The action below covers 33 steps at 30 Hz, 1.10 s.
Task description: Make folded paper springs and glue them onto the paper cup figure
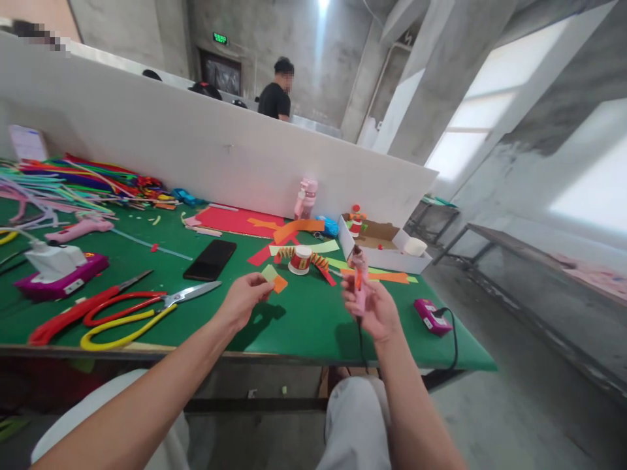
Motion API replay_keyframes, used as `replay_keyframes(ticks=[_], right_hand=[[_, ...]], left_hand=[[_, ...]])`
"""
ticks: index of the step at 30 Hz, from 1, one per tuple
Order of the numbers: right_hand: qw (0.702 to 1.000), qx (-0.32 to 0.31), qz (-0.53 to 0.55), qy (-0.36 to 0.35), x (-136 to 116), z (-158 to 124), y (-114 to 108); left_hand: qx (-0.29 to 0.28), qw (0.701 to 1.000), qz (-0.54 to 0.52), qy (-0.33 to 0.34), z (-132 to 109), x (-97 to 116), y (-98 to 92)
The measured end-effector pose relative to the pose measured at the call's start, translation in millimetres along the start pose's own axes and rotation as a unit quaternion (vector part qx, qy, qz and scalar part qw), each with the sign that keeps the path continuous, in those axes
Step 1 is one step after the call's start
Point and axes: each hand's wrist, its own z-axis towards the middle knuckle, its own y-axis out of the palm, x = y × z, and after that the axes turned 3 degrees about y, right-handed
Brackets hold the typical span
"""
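Observation:
Pinched in the fingertips of my left hand (pixel 243 299) are small pieces of orange and light-green paper (pixel 279 283), held above the green table. My right hand (pixel 379 312) is wrapped round a pink hot glue gun (pixel 360 277), its nozzle pointing up and away and its cord hanging below. Between and beyond both hands stands a small paper cup (pixel 300 260) with a red and yellow decoration. Folded red and yellow paper strips (pixel 321 262) stick out from its sides. Coloured paper strips (pixel 301 228) lie behind the cup.
Scissors with yellow and red handles (pixel 127 320), a red-handled cutter-like tool (pixel 78 313) and a black phone (pixel 210 259) lie left. Pipe cleaners (pixel 73 179) are heaped farther back. A pink bottle (pixel 307 198) and a white box (pixel 386 251) stand by the partition (pixel 220 153). A purple power block (pixel 432 317) sits right.

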Motion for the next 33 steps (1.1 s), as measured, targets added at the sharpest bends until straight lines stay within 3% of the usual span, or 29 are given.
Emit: replay_keyframes(ticks=[3,7,12,16,23,33], right_hand=[[0.999,-0.021,-0.021,-0.038,11,6,25],[0.985,-0.001,-0.155,-0.07,28,6,43],[0.929,0.016,-0.353,-0.109,36,3,46],[0.887,0.001,-0.444,-0.124,38,3,46],[0.841,0.003,-0.517,-0.159,42,4,48],[0.813,0.007,-0.543,-0.209,46,5,50]], left_hand=[[0.033,0.999,0.016,0.017,2,2,-2.7],[0.068,0.996,0.037,0.034,6,3,-6.4],[0.084,0.994,0.06,0.04,8,2,-8.0],[0.082,0.993,0.074,0.042,6,2,-6.5],[0.079,0.992,0.087,0.041,5,3,-3.2],[0.072,0.992,0.091,0.041,5,0,-0.6]])
